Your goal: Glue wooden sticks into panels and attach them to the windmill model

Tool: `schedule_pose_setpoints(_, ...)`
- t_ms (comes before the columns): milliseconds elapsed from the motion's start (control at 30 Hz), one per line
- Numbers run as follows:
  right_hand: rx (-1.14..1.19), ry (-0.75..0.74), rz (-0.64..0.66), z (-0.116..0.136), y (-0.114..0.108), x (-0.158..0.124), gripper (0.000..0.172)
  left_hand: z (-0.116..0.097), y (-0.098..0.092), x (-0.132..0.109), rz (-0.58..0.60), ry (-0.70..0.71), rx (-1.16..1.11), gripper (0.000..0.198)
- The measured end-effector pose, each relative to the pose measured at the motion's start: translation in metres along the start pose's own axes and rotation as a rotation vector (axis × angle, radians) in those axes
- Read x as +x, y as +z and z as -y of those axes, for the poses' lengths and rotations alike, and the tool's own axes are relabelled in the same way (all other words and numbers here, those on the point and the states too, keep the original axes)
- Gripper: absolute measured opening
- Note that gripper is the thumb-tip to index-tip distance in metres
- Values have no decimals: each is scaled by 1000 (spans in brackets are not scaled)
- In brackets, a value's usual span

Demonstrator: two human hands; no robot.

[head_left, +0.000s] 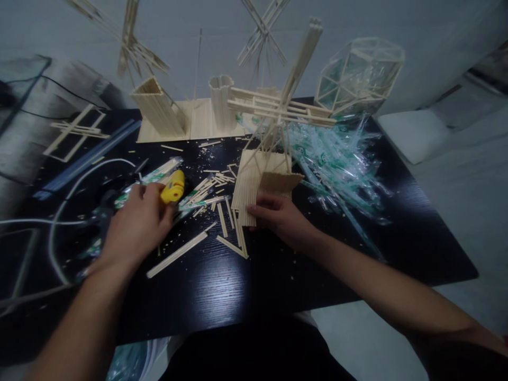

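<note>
My left hand (137, 219) is closed around a yellow glue gun (174, 185), left of the loose sticks; its fingers partly cover the tool. My right hand (280, 219) pinches the near edge of a small panel of thin wooden sticks (248, 214), thumb on top. This panel lies against a larger flat stick base (246, 177). A windmill-like stick model (281, 108) with crossed blades rises from that base on thin splayed legs. A short upright stick wall (280, 182) stands just beyond my right fingertips.
Loose sticks (206, 190) and scraps litter the black table (222, 291). Clear plastic wrappers (333, 159) pile up at the right. Stick towers (159, 108) stand on flat bases at the back, near a polyhedral stick frame (361, 76). A white cable (51, 243) loops at the left.
</note>
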State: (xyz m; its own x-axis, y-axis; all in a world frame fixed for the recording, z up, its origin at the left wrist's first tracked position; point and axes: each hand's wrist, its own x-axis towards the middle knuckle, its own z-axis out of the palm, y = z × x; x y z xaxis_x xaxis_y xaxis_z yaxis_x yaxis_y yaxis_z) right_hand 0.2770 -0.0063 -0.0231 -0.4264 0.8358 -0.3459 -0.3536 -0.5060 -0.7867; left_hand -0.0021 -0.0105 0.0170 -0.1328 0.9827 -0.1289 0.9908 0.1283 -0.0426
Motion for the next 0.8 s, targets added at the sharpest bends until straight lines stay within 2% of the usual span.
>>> schedule_pose_setpoints(133,10,-4,-19,0,-1,0,29,7,5,3,-38,47,-44,50)
schedule_pose_setpoints(233,14,-11,-23,0,0,1,31,10,9,3,-202,126,-86,49)
schedule_pose_setpoints(300,12,-13,-28,0,0,1,31,8,11,0,-325,265,-177,36)
schedule_pose_setpoints(367,5,-11,-32,0,1,1,31,1,14,-6,-379,470,-276,23)
schedule_pose_setpoints(400,3,-12,-34,0,1,1,31,-4,15,-9,-379,563,-300,22)
schedule_pose_setpoints(467,-5,-14,-32,1,2,1,31,-14,17,-15,-371,652,-295,35)
schedule_pose_setpoints(533,-10,-18,-28,1,2,1,32,-22,18,-19,-362,672,-268,47)
schedule_pose_setpoints(700,-4,-5,-34,2,3,0,32,-30,18,-23,-340,697,-271,46)
schedule_pose_setpoints(800,6,-14,-40,1,3,0,34,-31,21,-23,-286,692,-281,54)
